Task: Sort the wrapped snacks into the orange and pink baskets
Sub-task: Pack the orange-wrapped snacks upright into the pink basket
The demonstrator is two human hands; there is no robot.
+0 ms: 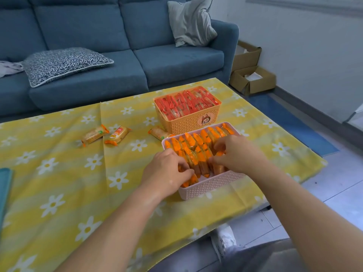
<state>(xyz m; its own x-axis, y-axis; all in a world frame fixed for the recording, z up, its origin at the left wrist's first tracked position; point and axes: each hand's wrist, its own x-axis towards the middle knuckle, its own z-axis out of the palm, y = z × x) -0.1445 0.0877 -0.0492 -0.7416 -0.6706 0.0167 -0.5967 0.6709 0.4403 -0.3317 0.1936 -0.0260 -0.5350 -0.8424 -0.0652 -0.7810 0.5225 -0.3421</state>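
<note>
Wrapped snacks point(198, 146) with orange ends stand in rows inside the pink basket point(212, 185) near the right front edge of the tabletop point(59, 173); left hand point(167, 171) and right hand point(235, 154) each pinch packs there, probably squeezing the rows for room. 3 loose packs point(117, 135) lie left of the full orange basket point(188, 124), nothing blocking them

A blue sofa point(117, 26) holds a patterned cushion point(64, 63) and a grey cushion point(190, 20). A yellow daisy-print tablecloth point(59, 173) lies in front. Cardboard boxes point(253, 79) stand beside the sofa

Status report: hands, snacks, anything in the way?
Left hand, right hand gripping orange packs in pink basket. Orange basket holds red packs. Three loose packs on cloth.
</note>
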